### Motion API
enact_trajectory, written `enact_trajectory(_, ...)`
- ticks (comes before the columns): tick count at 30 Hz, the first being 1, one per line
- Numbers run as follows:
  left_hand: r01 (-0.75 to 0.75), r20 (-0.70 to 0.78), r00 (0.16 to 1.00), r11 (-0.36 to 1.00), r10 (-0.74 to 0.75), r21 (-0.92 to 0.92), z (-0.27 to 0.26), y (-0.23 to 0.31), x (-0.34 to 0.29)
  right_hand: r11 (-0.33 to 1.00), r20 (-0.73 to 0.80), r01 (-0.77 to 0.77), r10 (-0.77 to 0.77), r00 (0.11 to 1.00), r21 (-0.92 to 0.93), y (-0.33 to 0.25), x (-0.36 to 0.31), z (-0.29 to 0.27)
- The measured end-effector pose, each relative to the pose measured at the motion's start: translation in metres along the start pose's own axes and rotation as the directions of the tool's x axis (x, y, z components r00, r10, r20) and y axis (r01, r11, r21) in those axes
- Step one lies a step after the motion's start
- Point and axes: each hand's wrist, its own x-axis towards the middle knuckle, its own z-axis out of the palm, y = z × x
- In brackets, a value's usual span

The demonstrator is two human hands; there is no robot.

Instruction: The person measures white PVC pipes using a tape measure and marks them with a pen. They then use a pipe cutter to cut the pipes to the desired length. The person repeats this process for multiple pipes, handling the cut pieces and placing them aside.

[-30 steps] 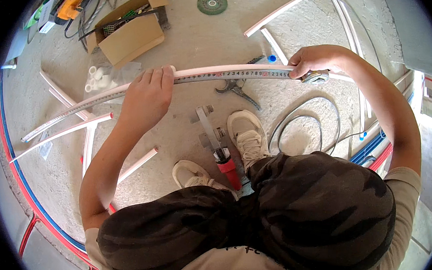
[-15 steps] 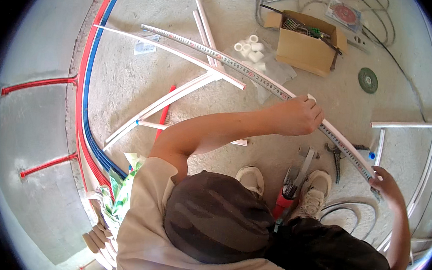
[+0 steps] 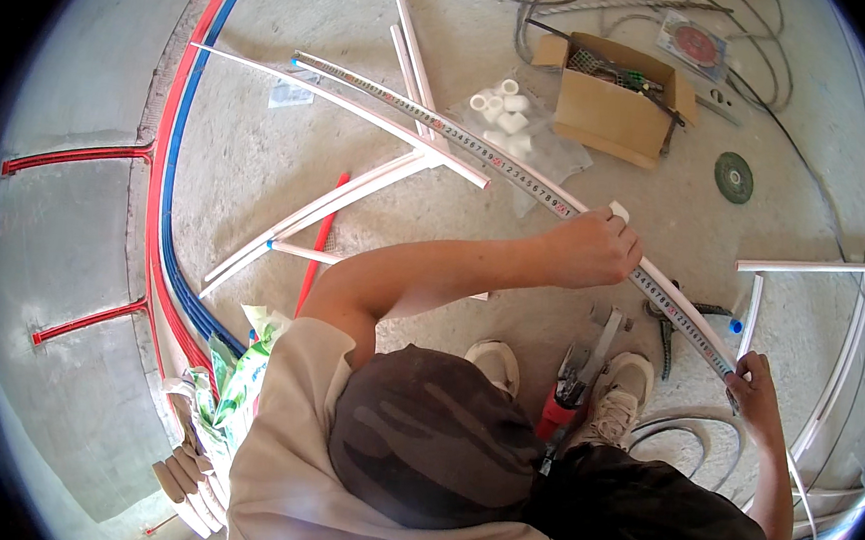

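A long white pipe (image 3: 692,305) is held slantwise above the floor, with a metal tape measure blade (image 3: 531,184) stretched along it. My left hand (image 3: 591,249) is closed round the pipe and blade near their middle. A short white pipe fitting (image 3: 618,212) shows at its fingertips; whether it sits on the pipe is unclear. My right hand (image 3: 757,395) is closed at the near right end, gripping the tape measure against the pipe. The tape's case is mostly hidden by that hand. The blade's far end lies at the pipe's blue-marked far end.
More white pipes (image 3: 358,187) lie crossed at the left. Behind are white fittings (image 3: 511,121) on a plastic bag, a cardboard box (image 3: 609,117) of tools and a green disc (image 3: 733,178). A red-handled tool (image 3: 558,409) stands between my shoes. Red and blue tubing (image 3: 165,181) lines the wall.
My right hand has moved a little left and nearer, and its fingers have shifted at the tape's end. The pipe and blade have moved slightly with my hands; the whole view has shifted a little.
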Motion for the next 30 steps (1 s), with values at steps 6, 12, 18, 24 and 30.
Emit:
enact_trajectory(6, 0.036, 0.017, 0.999, 0.999, -0.036, -0.002, -0.009, 0.003, 0.005, 0.989, 0.003, -0.065, 0.066, 0.998, 0.134, -0.001, -0.002, -0.001)
enact_trajectory(12, 0.050, 0.026, 0.998, 0.999, -0.050, 0.011, -0.014, 0.005, 0.006, 0.992, -0.003, -0.092, 0.093, 0.996, 0.084, -0.007, 0.000, -0.002)
enact_trajectory(18, 0.042, 0.013, 0.999, 0.998, -0.043, 0.047, -0.017, 0.007, 0.006, 0.996, 0.011, -0.064, 0.063, 0.998, 0.062, -0.016, -0.004, -0.003)
enact_trajectory(24, 0.027, 0.024, 0.999, 0.997, -0.029, 0.074, -0.022, 0.008, 0.007, 0.982, 0.049, -0.092, 0.086, 0.995, 0.163, -0.020, -0.006, 0.000)
enact_trajectory(30, 0.024, -0.021, 1.000, 0.998, -0.022, 0.061, -0.021, 0.007, 0.005, 1.000, 0.001, -0.026, 0.026, 1.000, 0.013, -0.013, -0.007, 0.000)
